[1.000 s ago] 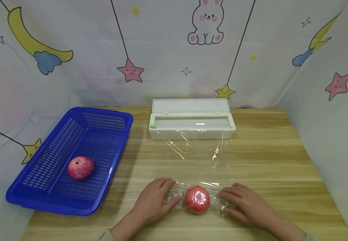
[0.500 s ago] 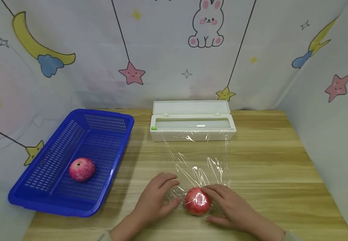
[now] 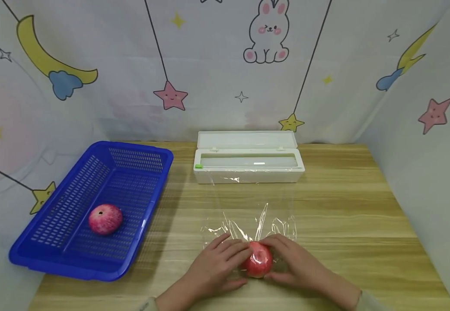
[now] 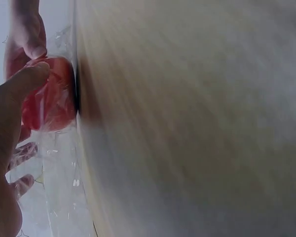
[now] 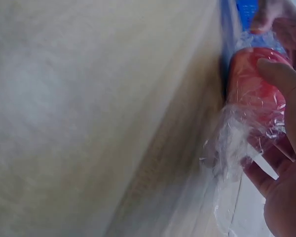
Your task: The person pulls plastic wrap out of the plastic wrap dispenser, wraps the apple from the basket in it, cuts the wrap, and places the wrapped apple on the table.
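Observation:
A red apple (image 3: 260,261), covered with clear plastic wrap (image 3: 261,216), sits on the table near its front. My left hand (image 3: 218,267) holds it from the left, fingers over its upper side and thumb low in front. From the right, my right hand (image 3: 301,268) grips it with fingers behind and thumb in front. The right wrist view shows crumpled wrap bunched beside the apple (image 5: 251,79). In the left wrist view, the thumb lies against the apple (image 4: 59,94). The sheet of wrap runs back to an uncapped white dispenser box (image 3: 248,176).
On the left stands a blue plastic basket (image 3: 131,183) with a second apple (image 3: 106,219) inside. The dispenser's lid (image 3: 247,139) is raised at the back, with a green tab (image 3: 198,166) at its left end. Patterned cloth walls (image 3: 217,65) enclose the wooden table (image 3: 349,207).
My right hand has moved left from the wrap's edge onto the apple, and my left hand has moved right onto it. The wrap's side edges are now gathered toward the apple.

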Tool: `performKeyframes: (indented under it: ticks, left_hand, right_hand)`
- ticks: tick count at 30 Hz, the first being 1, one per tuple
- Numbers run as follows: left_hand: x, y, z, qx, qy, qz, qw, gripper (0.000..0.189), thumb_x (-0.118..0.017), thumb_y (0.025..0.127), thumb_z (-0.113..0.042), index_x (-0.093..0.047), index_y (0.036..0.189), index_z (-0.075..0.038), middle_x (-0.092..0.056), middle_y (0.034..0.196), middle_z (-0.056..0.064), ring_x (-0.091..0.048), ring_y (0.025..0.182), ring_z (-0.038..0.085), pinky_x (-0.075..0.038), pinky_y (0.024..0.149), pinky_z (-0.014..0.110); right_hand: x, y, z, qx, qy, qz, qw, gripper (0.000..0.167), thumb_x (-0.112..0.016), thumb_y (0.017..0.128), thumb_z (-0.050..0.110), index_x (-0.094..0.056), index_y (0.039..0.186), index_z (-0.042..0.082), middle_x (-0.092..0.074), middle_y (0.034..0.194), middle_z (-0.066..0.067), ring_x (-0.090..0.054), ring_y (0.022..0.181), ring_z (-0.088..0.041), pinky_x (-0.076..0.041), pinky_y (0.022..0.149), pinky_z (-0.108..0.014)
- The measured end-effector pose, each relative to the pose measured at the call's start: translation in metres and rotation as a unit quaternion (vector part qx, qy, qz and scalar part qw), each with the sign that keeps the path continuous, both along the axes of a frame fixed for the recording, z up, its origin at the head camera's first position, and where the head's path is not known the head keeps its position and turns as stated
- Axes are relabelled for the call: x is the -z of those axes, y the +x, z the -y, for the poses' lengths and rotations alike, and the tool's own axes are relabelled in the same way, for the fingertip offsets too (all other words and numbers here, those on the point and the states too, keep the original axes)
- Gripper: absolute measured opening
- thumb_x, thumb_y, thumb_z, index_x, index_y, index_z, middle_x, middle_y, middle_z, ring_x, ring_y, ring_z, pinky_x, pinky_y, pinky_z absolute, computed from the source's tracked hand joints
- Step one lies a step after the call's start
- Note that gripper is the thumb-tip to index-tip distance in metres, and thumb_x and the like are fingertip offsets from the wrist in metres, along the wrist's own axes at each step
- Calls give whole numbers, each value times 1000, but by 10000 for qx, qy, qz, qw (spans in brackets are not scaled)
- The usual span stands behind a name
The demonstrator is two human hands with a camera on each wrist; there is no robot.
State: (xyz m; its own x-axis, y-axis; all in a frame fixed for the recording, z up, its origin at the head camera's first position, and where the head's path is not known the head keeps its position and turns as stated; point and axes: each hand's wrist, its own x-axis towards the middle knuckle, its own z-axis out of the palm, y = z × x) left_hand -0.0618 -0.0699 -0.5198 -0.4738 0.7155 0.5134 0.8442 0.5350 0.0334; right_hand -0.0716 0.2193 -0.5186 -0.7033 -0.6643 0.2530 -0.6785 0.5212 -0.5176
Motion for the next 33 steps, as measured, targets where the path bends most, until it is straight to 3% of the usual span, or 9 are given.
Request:
performKeyframes:
  ticks: [5, 10, 14, 18, 22, 27, 33]
  left_hand:
    - [2, 0, -4, -290, -154, 15, 9995, 79, -91, 75, -57, -65, 139, -17, -69, 136, -2, -63, 128, 18, -48, 116, 44]
    - [0, -4, -11, -581, -403, -103, 9974, 89, -92, 70, -61, -63, 140, -14, -68, 134, 0, -63, 125, 19, -51, 113, 44]
    - [-6, -7, -17, -811, -664, 97, 9944, 94, -91, 69, -65, -62, 142, -14, -67, 132, 0, -64, 122, 18, -51, 112, 45]
    - [-12, -11, -22, -982, -837, 453, 9906, 87, -89, 75, -65, -62, 141, -14, -69, 129, -2, -65, 120, 16, -51, 113, 44]
    - [-18, -17, -25, -1063, -952, 1002, 9847, 79, -85, 81, -65, -64, 140, -16, -71, 128, -3, -66, 121, 15, -50, 114, 44]
    - [-25, -27, -24, -1149, -1079, 1763, 9716, 75, -83, 83, -62, -64, 140, -17, -72, 128, -3, -66, 121, 17, -49, 114, 43]
    - [-32, -41, -23, -1109, -1001, 2629, 9532, 76, -85, 83, -57, -64, 142, -15, -73, 128, -1, -67, 120, 19, -51, 109, 43]
  right_hand:
    - [-4, -10, -2, -200, -288, 346, 9988, 77, -95, 81, 32, -57, 147, 23, -63, 137, 11, -64, 123, -12, -59, 102, -42]
    - [-7, -23, -5, -349, -256, 503, 9978, 72, -92, 85, 36, -60, 147, 19, -66, 137, 8, -63, 125, -16, -58, 103, -44]
    - [-7, -31, -8, -334, -112, 711, 9968, 68, -88, 90, 42, -61, 148, 17, -68, 135, 7, -64, 122, -16, -58, 101, -45]
    - [-8, -34, -9, -267, 36, 866, 9959, 66, -82, 94, 44, -61, 149, 14, -69, 133, 3, -65, 120, -17, -58, 100, -45]
    - [-13, -33, -10, -21, 261, 675, 9974, 73, -81, 94, 48, -58, 152, 11, -67, 139, -1, -63, 126, -20, -58, 103, -48]
    - [-22, -29, -6, 197, 469, 135, 9986, 83, -89, 84, 52, -58, 150, 13, -66, 138, 0, -63, 126, -20, -58, 103, -48]
    - [-17, -28, -3, 346, 574, -236, 9975, 83, -93, 80, 49, -59, 145, 9, -68, 133, -1, -65, 123, -20, -57, 103, -46]
